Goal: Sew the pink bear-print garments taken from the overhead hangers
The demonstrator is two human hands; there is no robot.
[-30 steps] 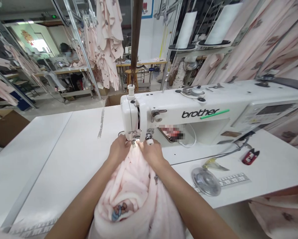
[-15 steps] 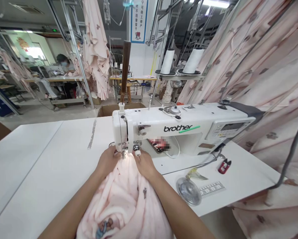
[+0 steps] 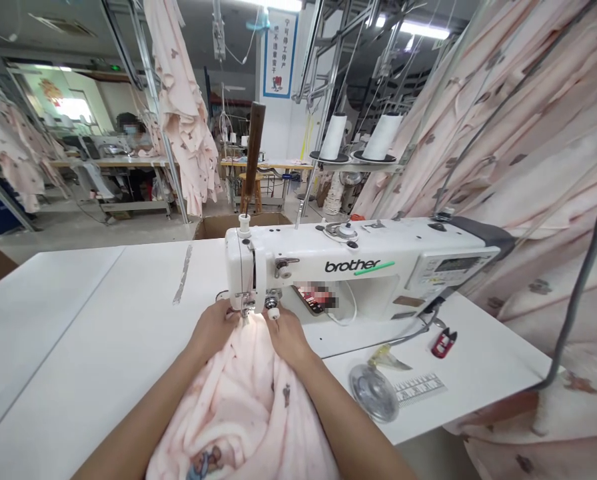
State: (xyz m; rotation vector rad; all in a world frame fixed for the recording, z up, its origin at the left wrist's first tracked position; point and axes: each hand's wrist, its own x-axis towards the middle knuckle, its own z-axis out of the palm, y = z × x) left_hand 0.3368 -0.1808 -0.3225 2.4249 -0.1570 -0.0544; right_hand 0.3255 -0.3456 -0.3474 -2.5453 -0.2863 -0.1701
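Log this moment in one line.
left hand: at pink fabric | right hand: at pink fabric, opposite side | sewing machine: light shining on fabric

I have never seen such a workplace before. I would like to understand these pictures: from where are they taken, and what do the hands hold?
All the pictures come from one camera worn on a person's head, looking forward and down. No robot is here, only two bare hands. The white machine is a sewing machine, standing on a white table. The left hand and right hand are at either side of pink patterned fabric, by the lit needle area; their fingertips are partly hidden, so I cannot tell how firmly they grip. To the right lie a clear round object, a measuring strip and a small red item.
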